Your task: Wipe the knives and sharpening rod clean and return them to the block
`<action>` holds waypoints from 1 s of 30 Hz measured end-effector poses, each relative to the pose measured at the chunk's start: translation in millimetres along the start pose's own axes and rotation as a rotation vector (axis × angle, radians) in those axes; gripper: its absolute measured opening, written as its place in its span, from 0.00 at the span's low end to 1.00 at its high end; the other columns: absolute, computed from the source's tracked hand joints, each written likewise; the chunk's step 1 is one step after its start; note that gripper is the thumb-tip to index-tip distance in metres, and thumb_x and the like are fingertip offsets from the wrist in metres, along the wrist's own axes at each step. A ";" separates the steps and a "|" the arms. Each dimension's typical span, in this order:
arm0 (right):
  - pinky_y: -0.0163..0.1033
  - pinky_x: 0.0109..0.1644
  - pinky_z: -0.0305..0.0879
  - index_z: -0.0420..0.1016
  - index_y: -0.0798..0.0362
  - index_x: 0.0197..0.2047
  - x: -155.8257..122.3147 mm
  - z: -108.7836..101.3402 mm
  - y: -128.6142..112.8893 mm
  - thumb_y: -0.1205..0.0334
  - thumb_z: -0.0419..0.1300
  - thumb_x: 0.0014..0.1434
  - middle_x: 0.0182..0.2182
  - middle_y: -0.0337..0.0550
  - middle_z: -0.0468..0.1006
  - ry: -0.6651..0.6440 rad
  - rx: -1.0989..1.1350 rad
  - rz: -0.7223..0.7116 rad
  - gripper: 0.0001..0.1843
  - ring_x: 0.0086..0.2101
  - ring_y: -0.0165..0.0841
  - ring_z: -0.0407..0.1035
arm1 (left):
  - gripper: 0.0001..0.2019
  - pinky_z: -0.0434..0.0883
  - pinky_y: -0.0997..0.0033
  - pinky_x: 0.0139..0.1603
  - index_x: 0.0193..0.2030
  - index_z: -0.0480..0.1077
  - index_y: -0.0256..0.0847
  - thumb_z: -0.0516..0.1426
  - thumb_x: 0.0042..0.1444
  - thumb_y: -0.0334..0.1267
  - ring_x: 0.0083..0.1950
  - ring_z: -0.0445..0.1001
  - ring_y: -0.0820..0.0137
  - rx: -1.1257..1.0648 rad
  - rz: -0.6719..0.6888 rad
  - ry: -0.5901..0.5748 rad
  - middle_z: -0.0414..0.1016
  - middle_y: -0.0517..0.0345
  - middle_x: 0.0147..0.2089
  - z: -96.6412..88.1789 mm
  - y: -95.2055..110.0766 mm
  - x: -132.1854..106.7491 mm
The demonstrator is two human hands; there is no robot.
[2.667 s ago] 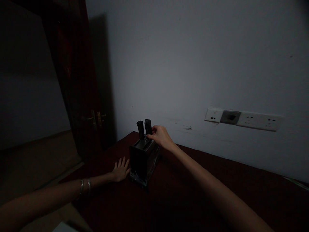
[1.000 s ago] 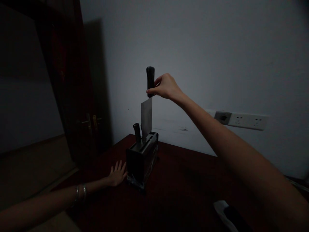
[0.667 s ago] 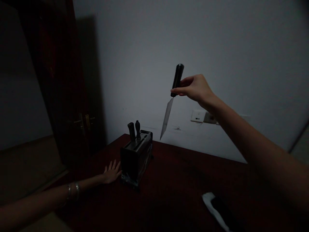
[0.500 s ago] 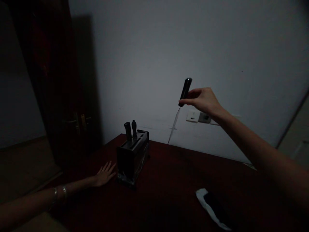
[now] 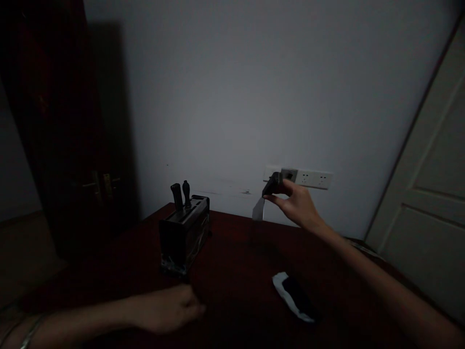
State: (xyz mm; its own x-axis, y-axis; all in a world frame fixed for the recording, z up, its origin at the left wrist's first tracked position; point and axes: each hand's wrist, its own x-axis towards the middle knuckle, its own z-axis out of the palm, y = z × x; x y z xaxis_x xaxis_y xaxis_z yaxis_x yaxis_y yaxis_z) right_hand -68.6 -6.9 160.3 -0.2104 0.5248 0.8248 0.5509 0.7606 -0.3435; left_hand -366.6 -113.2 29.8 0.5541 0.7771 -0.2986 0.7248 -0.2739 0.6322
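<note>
My right hand (image 5: 296,206) pinches the black handle of a cleaver (image 5: 267,194), blade hanging down just above the dark red table (image 5: 232,276), near the back wall. A dark knife block (image 5: 185,235) stands at the table's left with two black handles (image 5: 180,195) sticking out of its top. My left hand (image 5: 167,310) hovers low over the table's near edge, in front of the block and apart from it. Its fingers are curled, and I cannot make out anything in them in the dim light.
A black phone on a white cloth (image 5: 294,295) lies on the table right of centre. Wall sockets (image 5: 308,178) sit behind the cleaver. A dark door (image 5: 72,145) stands at the left, a pale door (image 5: 425,194) at the right.
My right hand drew the cleaver up out of the block, carried it right and lowered it toward the table. My left hand left the block's side and pulled back toward me.
</note>
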 end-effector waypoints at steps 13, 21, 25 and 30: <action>0.47 0.45 0.70 0.63 0.56 0.51 -88.4 16.6 3.7 0.75 0.49 0.55 0.41 0.54 0.74 0.029 -0.239 -0.482 0.20 0.44 0.38 0.69 | 0.30 0.68 0.65 0.41 0.32 0.71 0.26 0.46 0.55 0.57 0.37 0.76 0.61 -1.225 0.047 -0.152 0.75 0.37 0.34 -35.9 90.6 102.0; 0.46 0.45 0.71 0.69 0.63 0.47 -110.5 31.5 5.1 0.74 0.50 0.58 0.39 0.57 0.77 0.031 -0.358 -0.693 0.15 0.45 0.41 0.69 | 0.26 0.68 0.73 0.32 0.29 0.69 0.30 0.46 0.57 0.54 0.24 0.72 0.72 -1.455 0.111 -0.303 0.72 0.52 0.22 -23.2 85.8 144.7; 0.44 0.46 0.71 0.72 0.61 0.44 -114.3 38.1 6.2 0.74 0.50 0.58 0.38 0.54 0.78 0.005 -0.374 -0.690 0.13 0.44 0.39 0.70 | 0.20 0.65 0.77 0.27 0.28 0.67 0.33 0.48 0.58 0.50 0.22 0.70 0.75 -1.568 0.078 -0.305 0.71 0.57 0.22 -18.9 81.3 156.7; 0.43 0.46 0.70 0.73 0.62 0.41 -122.5 45.0 16.0 0.74 0.50 0.58 0.38 0.55 0.78 0.016 -0.421 -0.720 0.13 0.44 0.39 0.70 | 0.16 0.65 0.78 0.28 0.29 0.67 0.33 0.51 0.58 0.45 0.22 0.69 0.76 -1.593 0.013 -0.233 0.71 0.58 0.22 -14.6 86.0 155.1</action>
State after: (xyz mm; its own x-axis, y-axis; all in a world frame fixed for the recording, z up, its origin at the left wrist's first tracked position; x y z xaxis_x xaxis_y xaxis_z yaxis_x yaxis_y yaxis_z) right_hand -70.3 -41.8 33.5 -0.6165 -0.0430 0.7862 0.5429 0.7000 0.4640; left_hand -224.3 -8.0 48.3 0.7118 0.6396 -0.2903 -0.3398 0.6753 0.6546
